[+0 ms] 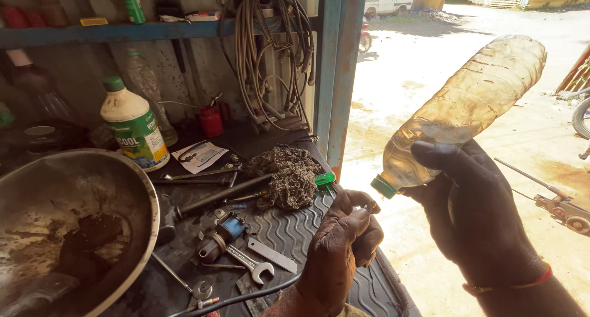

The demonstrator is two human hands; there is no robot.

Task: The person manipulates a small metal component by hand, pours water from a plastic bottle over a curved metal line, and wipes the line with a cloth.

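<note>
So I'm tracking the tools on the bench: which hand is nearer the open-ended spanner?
Left. The left hand hangs just right of the open-ended spanner on the ribbed mat. The right hand is farther right, off the bench, holding the plastic bottle.

A roadside repair workshop — spanners [258, 268] on a greasy rubber mat [289, 231], cables [270, 52] hanging at twelve o'clock, sunlit yard at two o'clock.

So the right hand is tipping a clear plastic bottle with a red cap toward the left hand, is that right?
Nearly. In the head view the right hand does tip the clear plastic bottle toward the left hand, but its cap is green, not red.
</note>
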